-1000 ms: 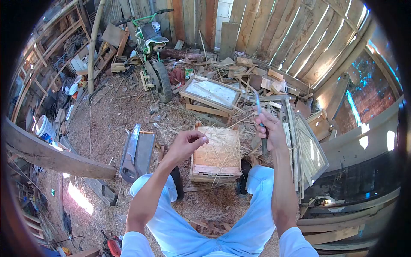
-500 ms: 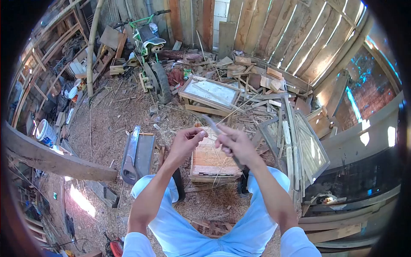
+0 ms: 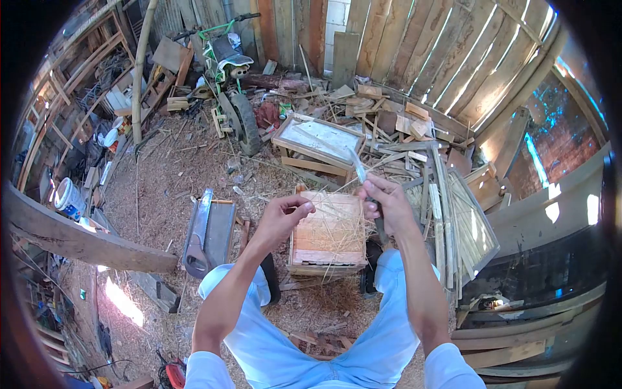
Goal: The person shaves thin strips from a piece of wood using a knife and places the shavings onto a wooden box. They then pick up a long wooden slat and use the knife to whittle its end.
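Observation:
My right hand [image 3: 390,202] is wrapped around the handle of a knife [image 3: 358,168], whose pale blade points up and away. My left hand [image 3: 285,217] is closed in a pinch; whatever sits between the fingertips is too thin to make out. Both hands are above a wooden box [image 3: 326,235] between my knees, left and right of its middle. Thin straw-like strips [image 3: 337,245] lie scattered over the box top.
Left of my leg, a handsaw [image 3: 199,230] rests on a dark, framed panel [image 3: 221,233]. A white-topped wooden frame [image 3: 317,137] and scrap wood [image 3: 382,120] lie ahead. A framed panel [image 3: 476,220] leans at right; a beam [image 3: 91,236] crosses at left.
My right hand has swung right, away from my left hand, carrying the knife with it. The blade was close to the left fingertips before. My left hand has barely moved.

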Demonstrator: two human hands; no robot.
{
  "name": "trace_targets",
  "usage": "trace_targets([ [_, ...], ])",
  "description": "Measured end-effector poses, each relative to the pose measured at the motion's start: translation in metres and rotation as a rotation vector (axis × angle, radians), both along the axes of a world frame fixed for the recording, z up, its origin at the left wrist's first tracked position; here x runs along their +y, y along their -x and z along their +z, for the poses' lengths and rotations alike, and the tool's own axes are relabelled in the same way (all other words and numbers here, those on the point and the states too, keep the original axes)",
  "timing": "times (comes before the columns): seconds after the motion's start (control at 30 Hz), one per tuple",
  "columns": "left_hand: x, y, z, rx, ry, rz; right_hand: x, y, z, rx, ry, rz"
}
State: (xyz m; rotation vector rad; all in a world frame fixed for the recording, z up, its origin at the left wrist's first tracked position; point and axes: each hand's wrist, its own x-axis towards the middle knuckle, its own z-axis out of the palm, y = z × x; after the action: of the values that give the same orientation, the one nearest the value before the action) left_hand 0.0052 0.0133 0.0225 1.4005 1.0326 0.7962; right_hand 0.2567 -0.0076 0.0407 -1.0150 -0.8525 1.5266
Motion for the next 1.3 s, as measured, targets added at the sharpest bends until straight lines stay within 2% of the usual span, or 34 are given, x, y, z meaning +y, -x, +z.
trace_targets([
  [0.17, -0.003, 0.010, 0.003, 0.031, 0.011, -0.038, 0.001, -0.028, 0.006, 0.087, -0.036, -0.108],
  [0.23, -0.003, 0.014, -0.001, 0.034, -0.071, -0.081, 0.002, -0.046, 0.004, 0.064, -0.061, -0.116],
  [0.27, -0.002, 0.018, -0.005, 0.035, -0.077, -0.080, 0.004, -0.059, 0.004, 0.112, -0.098, -0.201],
  [0.33, 0.001, 0.027, -0.014, 0.000, 0.049, -0.001, 0.006, -0.077, 0.000, 0.163, -0.142, -0.276],
  [0.37, 0.005, 0.028, -0.015, 0.005, 0.037, 0.009, 0.006, -0.081, -0.004, 0.072, -0.135, -0.314],
  [0.43, 0.013, 0.022, -0.017, -0.285, 0.170, 0.040, 0.004, -0.069, -0.004, -0.013, -0.140, -0.339],
  [0.47, 0.019, 0.014, -0.022, -0.346, 0.139, 0.087, 0.002, -0.055, -0.004, -0.149, -0.078, -0.282],
  [0.5, 0.025, 0.008, -0.026, -0.344, 0.129, 0.098, 0.000, -0.039, -0.004, -0.285, -0.018, -0.225],
  [0.63, 0.035, -0.007, -0.034, -0.433, 0.091, 0.127, 0.001, 0.010, -0.022, -0.367, -0.063, -0.128],
  [0.7, 0.034, -0.017, -0.034, -0.507, 0.060, 0.109, 0.001, 0.026, -0.033, -0.526, -0.005, 0.056],
  [0.93, 0.043, -0.025, -0.037, -0.573, 0.007, 0.204, -0.010, 0.058, -0.034, -0.500, 0.018, 0.147],
  [1.03, 0.046, -0.021, -0.038, -0.578, 0.025, 0.230, -0.013, 0.059, -0.033, -0.580, 0.002, 0.140],
  [1.1, 0.046, -0.016, -0.036, -0.574, 0.034, 0.235, -0.009, 0.054, -0.046, -0.760, -0.127, 0.102],
  [1.3, 0.061, 0.024, -0.025, -0.591, -0.056, 0.385, -0.010, 0.034, -0.042, -1.032, -0.113, 0.015],
])
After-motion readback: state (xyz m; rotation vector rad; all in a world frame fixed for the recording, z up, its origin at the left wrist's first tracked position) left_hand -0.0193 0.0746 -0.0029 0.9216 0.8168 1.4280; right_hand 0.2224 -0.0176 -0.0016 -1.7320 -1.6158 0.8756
